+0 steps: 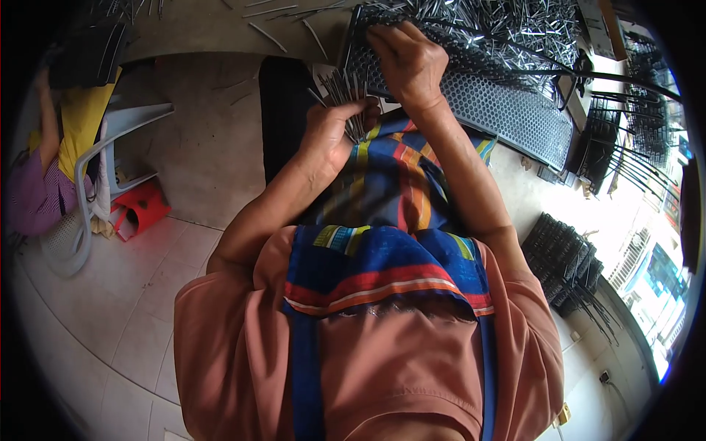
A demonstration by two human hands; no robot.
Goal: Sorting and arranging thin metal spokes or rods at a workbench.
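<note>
At upper centre, left hand (334, 126) gripping splayed bundle of metal strips (344, 88); loosening hold could probably spill them. Right hand (413, 65) curling over black mesh tray (507, 110), near loose pile (507, 29) at upper right; cannot tell whether pinching anything, knuckles hiding contact. Top edge cutting off pile.

Pale floor tiles (129, 316) spread beneath and around the grey plastic armchair (136, 115); far to the right of that armchair, a glaring, daylit window (651, 290) adjoins a whitish wall (625, 345).
</note>
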